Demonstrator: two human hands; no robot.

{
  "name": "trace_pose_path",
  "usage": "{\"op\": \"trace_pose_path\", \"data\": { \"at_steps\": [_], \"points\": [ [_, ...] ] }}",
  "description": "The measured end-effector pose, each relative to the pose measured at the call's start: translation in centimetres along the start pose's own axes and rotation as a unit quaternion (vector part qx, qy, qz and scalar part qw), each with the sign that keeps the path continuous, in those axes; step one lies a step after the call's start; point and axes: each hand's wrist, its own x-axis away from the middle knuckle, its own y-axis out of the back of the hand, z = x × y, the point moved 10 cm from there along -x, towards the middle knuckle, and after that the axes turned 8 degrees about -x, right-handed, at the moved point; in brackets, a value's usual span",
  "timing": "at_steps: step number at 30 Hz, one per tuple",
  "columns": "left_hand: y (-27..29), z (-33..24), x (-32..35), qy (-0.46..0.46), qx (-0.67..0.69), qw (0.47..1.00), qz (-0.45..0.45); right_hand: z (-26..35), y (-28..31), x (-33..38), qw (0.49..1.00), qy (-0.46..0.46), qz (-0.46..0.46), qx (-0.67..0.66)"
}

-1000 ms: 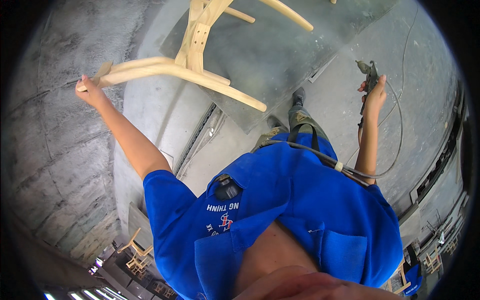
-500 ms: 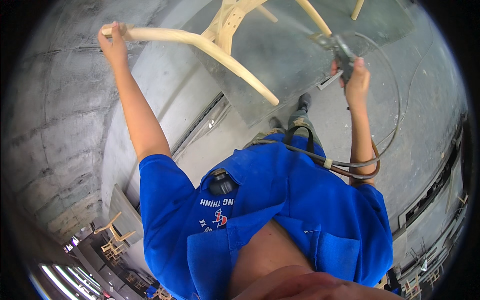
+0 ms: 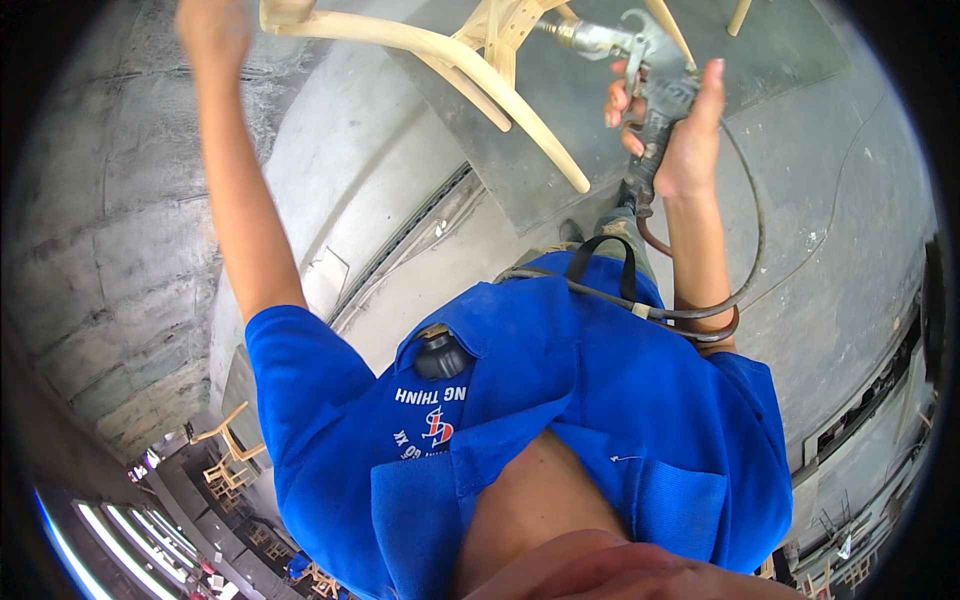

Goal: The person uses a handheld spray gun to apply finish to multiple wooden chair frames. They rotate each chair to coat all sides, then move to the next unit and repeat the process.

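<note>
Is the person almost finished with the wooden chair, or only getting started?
Hard to say how much is done: the pale wooden chair looks bare and even, with no visible change on it. In hand now: the right hand grips a metal spray gun aimed at the chair's frame, while the left hand is raised beside the chair's curved rail. What remains can't be judged.

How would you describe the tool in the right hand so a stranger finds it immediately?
Start at the pale wooden chair frame at the top. Just right of it, the right hand grips a grey metal spray gun. Unlike the wood, it is metallic, and a dark hose trails from it.
</note>
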Motion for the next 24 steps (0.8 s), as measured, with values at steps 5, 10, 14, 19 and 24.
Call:
{"op": "trace_pose_path", "data": {
  "at_steps": [5,10,14,19,24],
  "points": [
    [-3.6,-6.2,0.3,-0.053,-0.138,0.989,0.02,-5.6,8.7,4.1,0.976,-0.109,-0.186,0.036],
    [-4.8,-1.4,0.1,0.103,-0.022,0.993,0.062,-9.4,19.8,10.3,0.933,-0.166,-0.306,0.088],
    [-7.6,3.7,-0.4,0.185,0.134,0.969,0.098,-12.6,26.9,14.4,0.903,-0.224,-0.364,0.036],
    [-12.6,10.0,1.0,0.338,0.263,0.891,0.152,-14.0,31.1,12.9,0.872,-0.24,-0.405,0.132],
    [-14.2,11.8,2.1,0.353,0.196,0.89,0.212,-16.2,27.0,0.7,0.911,-0.216,-0.339,0.087]
  ]
}}
